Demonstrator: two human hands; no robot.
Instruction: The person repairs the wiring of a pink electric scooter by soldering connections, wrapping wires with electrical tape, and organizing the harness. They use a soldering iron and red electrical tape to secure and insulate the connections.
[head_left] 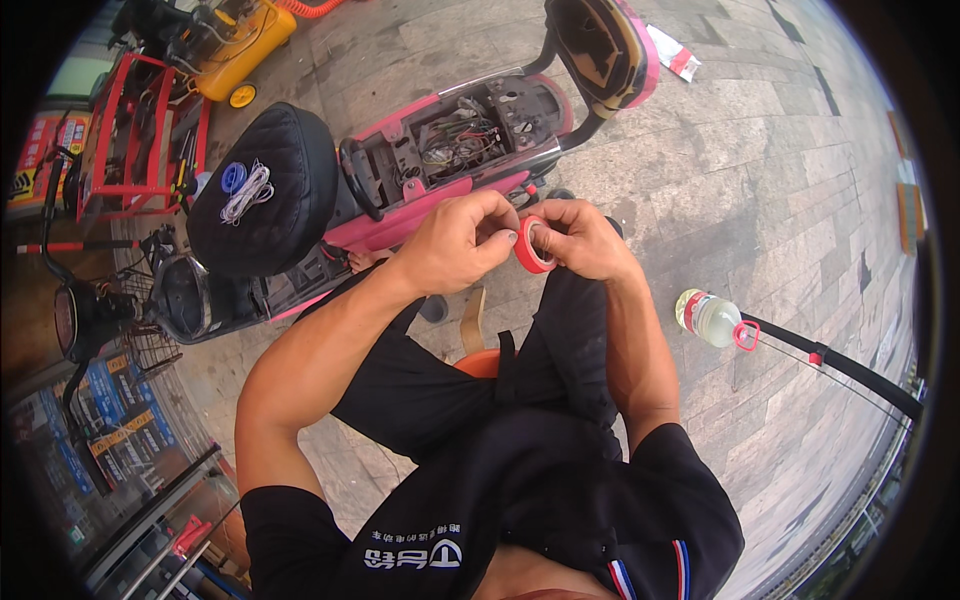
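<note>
My right hand (582, 240) grips a roll of red tape (530, 252), thumb in its core. My left hand (458, 243) is closed at the roll's left edge, fingertips pinched on the tape. Just beyond my hands stands a pink scooter (375, 235) with an open compartment (462, 140) full of tangled wires. To the left, a black padded seat (285, 150) bears a blue spool (234, 178) and a bundle of white cord (250, 200). My knees in dark trousers are beneath my hands.
A yellow compressor (240, 55) and red metal rack (135, 135) are at upper left, a dark scooter (85, 320) at left. A large clear plastic bottle (712, 318) lies right of me beside a black bar (860, 380). A white packet (673, 55) lies on the paving (780, 170).
</note>
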